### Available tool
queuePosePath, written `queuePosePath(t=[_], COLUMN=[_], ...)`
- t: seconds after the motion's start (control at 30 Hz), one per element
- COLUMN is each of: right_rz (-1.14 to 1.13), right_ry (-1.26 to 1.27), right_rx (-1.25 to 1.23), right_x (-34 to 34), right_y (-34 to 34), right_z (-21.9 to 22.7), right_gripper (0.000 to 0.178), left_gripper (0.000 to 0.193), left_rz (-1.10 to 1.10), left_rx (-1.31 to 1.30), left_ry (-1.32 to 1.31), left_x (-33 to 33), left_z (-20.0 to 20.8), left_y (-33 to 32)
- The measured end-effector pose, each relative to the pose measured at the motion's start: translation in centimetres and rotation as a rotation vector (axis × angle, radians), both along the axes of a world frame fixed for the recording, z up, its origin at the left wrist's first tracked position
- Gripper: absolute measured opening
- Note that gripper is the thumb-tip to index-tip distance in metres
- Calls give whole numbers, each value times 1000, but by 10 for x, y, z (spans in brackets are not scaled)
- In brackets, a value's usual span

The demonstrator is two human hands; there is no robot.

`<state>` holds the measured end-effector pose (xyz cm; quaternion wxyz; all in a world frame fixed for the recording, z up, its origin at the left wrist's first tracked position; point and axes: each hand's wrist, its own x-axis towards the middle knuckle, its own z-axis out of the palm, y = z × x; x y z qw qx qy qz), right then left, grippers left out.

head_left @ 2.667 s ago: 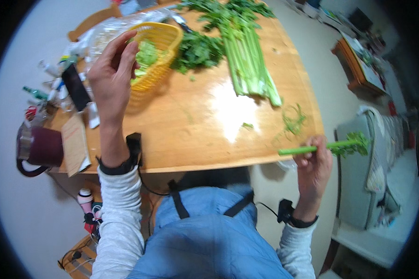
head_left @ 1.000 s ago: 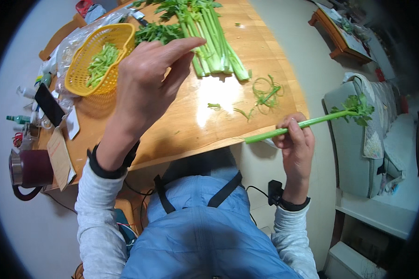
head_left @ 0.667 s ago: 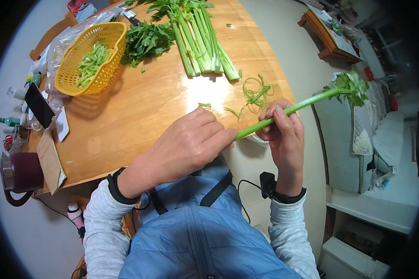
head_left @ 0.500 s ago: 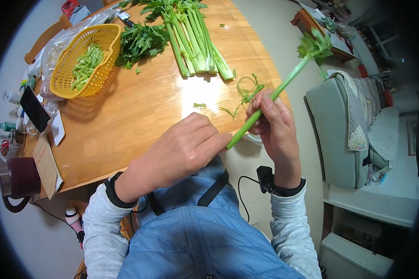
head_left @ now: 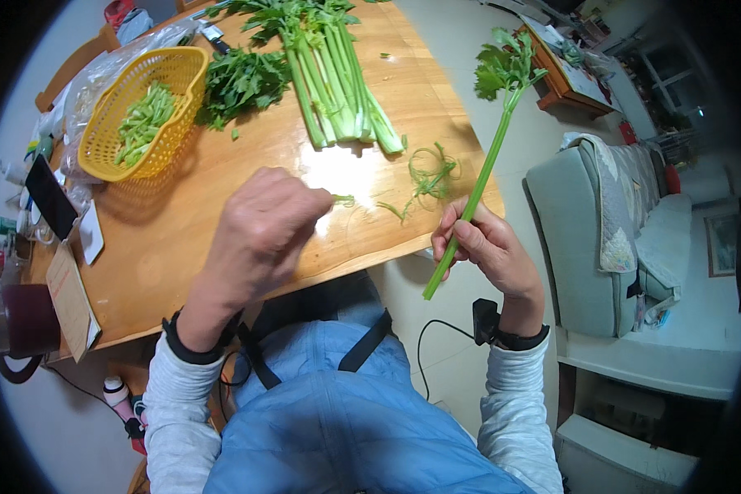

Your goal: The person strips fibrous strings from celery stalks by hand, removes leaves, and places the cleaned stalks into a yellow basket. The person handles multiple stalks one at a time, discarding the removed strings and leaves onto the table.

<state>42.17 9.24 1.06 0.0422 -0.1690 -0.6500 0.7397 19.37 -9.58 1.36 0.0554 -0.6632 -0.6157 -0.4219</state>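
A long celery stalk [head_left: 487, 169] with a leafy top stands tilted in my right hand [head_left: 490, 247], gripped near its lower end between thumb and fingers, over the table's right front edge. My left hand [head_left: 267, 230] hovers over the front of the table, apart from the stalk, with its fingers curled closed; what they hold, if anything, is hidden. Stringy green peelings [head_left: 432, 174] lie on the table beyond my right hand, and a small scrap [head_left: 343, 200] shows beside my left fingertips. Farther back lies a bunch of celery [head_left: 333, 90] with trimmed ends toward me.
A yellow plastic basket [head_left: 191, 86] with cut celery pieces [head_left: 146, 119] stands on the wooden table [head_left: 173, 263] at left. Celery leaves [head_left: 243, 82] lie beside it, a knife [head_left: 215, 37] behind. A propped phone [head_left: 51, 198] stands at left, a sofa [head_left: 580, 239] at right.
My left hand has moved left and away from the stalk's lower end. My right hand has come slightly lower, and the stalk stands more upright.
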Motion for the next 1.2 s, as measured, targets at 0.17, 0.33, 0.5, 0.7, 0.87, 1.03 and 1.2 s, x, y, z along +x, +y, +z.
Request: queuePosePath(t=[0.17,0.33,0.5,0.7,0.87,1.03,1.2], right_rz=[-164,-358,-565,-585,-489,-430,-348], right_ry=[-35,3,158,252,263,236,297], right_rx=[62,51,60,10,-30,-28,-69], right_x=[40,77,107,104,86,65,40], right_y=[20,37,46,36,23,7,-12], right_z=[-14,-20,-13,-17,-17,-20,-18], right_gripper=[22,22,23,23,24,24,21], left_gripper=[16,15,17,13,11,31,56], left_rz=[126,244,184,117,82,-3,372], left_rx=[-50,-83,-182,-193,-209,-114,-385], left_ry=[-67,-99,-160,174,122,36,-150], left_x=[-14,-29,-33,-23,-26,-12,-22], left_z=[-6,-11,-8,-17,-7,-1,11], left_y=[-10,-18,-7,16,31,39,18])
